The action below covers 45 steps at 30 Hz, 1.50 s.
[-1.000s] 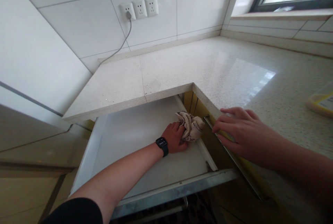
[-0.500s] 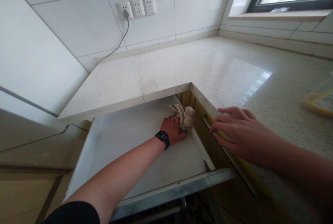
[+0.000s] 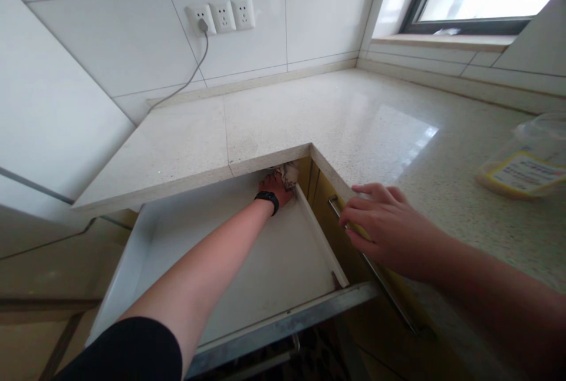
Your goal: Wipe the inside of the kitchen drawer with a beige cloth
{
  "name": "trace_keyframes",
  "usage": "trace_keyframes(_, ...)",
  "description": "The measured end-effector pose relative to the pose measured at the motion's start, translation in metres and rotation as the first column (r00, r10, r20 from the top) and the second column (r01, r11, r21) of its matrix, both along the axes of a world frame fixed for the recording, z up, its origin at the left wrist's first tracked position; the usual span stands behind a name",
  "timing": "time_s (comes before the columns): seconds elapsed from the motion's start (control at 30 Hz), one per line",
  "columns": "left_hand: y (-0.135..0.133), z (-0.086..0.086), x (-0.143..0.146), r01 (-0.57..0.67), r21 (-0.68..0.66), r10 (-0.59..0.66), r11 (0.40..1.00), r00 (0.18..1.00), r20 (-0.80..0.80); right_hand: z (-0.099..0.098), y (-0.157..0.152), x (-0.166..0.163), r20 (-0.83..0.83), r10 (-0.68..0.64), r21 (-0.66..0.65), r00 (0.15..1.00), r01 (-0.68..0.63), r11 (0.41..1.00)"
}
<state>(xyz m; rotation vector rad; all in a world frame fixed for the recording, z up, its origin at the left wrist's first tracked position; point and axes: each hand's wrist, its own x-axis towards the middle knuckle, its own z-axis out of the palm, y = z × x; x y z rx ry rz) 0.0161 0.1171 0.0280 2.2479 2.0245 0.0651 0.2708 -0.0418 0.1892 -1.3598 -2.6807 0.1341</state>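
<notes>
A crumpled, stained beige cloth [image 3: 289,175] is in the grip of my left hand [image 3: 276,186], which reaches into the far right corner of a pulled-out white drawer [image 3: 283,269]. The countertop's edge partly covers the cloth there. A black watch is on my left wrist. My right hand [image 3: 375,216] rests at the counter's inner edge, above the yellow cabinet front and its metal bar handle [image 3: 384,286]. Its fingers are loosely bent and apart, with nothing in them.
Speckled white countertop [image 3: 274,115] wraps around the drawer's back and right side. A clear plastic container with a yellow-edged label [image 3: 524,173] stands at the right. On the tiled wall, a grey cord [image 3: 194,74] runs from a socket [image 3: 202,19] down to the counter.
My left hand has pushed the cloth deeper along the drawer's right side, to the back under the countertop. The view has shifted slightly right, showing more of the container.
</notes>
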Motion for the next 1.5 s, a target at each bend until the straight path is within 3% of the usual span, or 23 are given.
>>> trace_keyframes(0.17,0.015,0.0,0.001,-0.061,-0.024,0.061,0.998,0.998,-0.013,0.006,-0.002,-0.003,0.028,-0.02,-0.041,0.999,0.021,0.999)
trace_keyframes(0.3,0.01,0.0,0.0,-0.051,-0.018,0.051,0.999,0.999,-0.011,0.007,-0.002,-0.005,0.043,-0.025,-0.042,0.999,0.026,0.999)
trace_keyframes(0.43,-0.012,0.002,-0.005,0.062,-0.004,-0.062,0.998,0.998,-0.008,0.004,0.0,-0.004,0.056,-0.015,-0.009,0.998,0.015,1.0)
trace_keyframes(0.6,-0.068,0.004,-0.003,0.275,-0.007,-0.275,0.961,0.961,-0.002,-0.002,0.002,0.001,0.071,-0.002,0.06,0.997,-0.002,0.998)
trace_keyframes(0.7,-0.106,0.005,-0.001,0.437,-0.034,-0.437,0.899,0.899,0.012,-0.005,0.003,0.003,0.093,0.005,0.087,0.996,-0.014,0.996)
trace_keyframes(0.77,-0.127,0.008,-0.001,0.561,-0.067,-0.56,0.825,0.828,0.037,-0.006,0.005,0.005,0.113,0.001,0.096,0.994,-0.012,0.995)
trace_keyframes(0.87,-0.148,0.016,-0.002,0.758,-0.144,-0.758,0.636,0.649,0.07,-0.007,0.008,0.009,0.146,0.011,0.078,0.989,-0.022,0.997)
trace_keyframes(0.93,-0.155,0.025,-0.006,0.814,-0.189,-0.819,0.549,0.569,0.076,-0.006,0.01,0.011,0.154,0.021,0.052,0.988,-0.029,0.998)
trace_keyframes(1.0,-0.159,0.036,-0.014,0.83,-0.203,-0.839,0.52,0.541,0.064,-0.003,0.011,0.012,0.16,0.018,0.032,0.987,-0.024,0.999)
trace_keyframes(1.1,-0.163,0.052,-0.037,0.816,-0.233,-0.83,0.528,0.554,0.06,-0.001,0.012,0.012,0.183,-0.001,0.039,0.983,-0.007,0.999)
trace_keyframes(1.23,-0.173,0.074,-0.078,0.674,-0.405,-0.729,0.618,0.684,0.026,-0.008,0.014,0.016,0.2,-0.025,0.072,0.979,0.011,0.997)
trace_keyframes(1.3,-0.181,0.084,-0.095,0.619,-0.469,-0.687,0.63,0.726,0.036,-0.015,0.017,0.02,0.185,-0.037,0.092,0.982,0.021,0.996)
trace_keyframes(1.43,-0.2,0.103,-0.114,0.552,-0.477,-0.6,0.684,0.797,0.064,-0.023,0.023,0.019,0.121,-0.062,0.121,0.991,0.047,0.992)
trace_keyframes(1.5,-0.209,0.11,-0.118,0.565,-0.48,-0.618,0.672,0.784,0.058,-0.021,0.024,0.009,0.069,-0.018,0.074,0.997,0.013,0.997)
